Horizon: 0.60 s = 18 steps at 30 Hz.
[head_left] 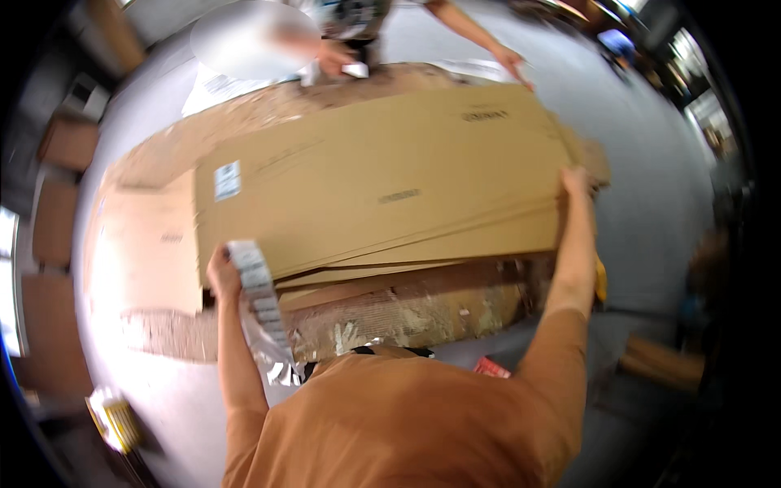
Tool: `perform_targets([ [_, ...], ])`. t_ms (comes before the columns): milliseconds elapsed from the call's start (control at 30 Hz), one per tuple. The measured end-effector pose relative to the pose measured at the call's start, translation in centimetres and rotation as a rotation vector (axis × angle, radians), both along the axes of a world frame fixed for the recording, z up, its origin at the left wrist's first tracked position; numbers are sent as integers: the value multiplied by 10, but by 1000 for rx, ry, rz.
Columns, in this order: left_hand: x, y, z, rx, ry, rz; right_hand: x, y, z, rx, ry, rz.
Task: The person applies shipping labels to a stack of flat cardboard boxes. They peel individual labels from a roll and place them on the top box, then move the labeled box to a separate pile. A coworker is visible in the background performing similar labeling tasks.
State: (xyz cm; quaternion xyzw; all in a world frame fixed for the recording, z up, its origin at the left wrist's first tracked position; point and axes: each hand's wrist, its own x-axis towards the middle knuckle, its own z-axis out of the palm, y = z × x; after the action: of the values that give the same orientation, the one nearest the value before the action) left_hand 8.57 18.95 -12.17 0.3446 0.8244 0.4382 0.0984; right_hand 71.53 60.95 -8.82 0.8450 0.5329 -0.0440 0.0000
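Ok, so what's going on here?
A person is handling a flat carton: the right hand grips its right edge, while the left hand, at its near left corner, holds a label strip. A white label sits toward the carton's far left corner. Opposite, a co-worker's hand holds something small and white, too blurred to name.

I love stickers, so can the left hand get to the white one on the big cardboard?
Probably yes: nothing covers the white sticker near the left hand, though that hand holds a label strip.
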Motion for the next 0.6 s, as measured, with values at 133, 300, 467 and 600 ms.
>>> perform_targets([
  [133, -13, 22, -28, 11, -92, -34, 158, 36, 29, 229, 413, 229],
  [300, 2, -28, -8, 136, -333, -4, 51, -21, 111, 109, 798, 273],
  [467, 8, -31, 3, -3, -198, -9, 71, -19, 65, 238, 360, 391],
  [600, 7, -41, 1, 121, -173, 12, -19, -59, 25, 204, 442, 502],
])
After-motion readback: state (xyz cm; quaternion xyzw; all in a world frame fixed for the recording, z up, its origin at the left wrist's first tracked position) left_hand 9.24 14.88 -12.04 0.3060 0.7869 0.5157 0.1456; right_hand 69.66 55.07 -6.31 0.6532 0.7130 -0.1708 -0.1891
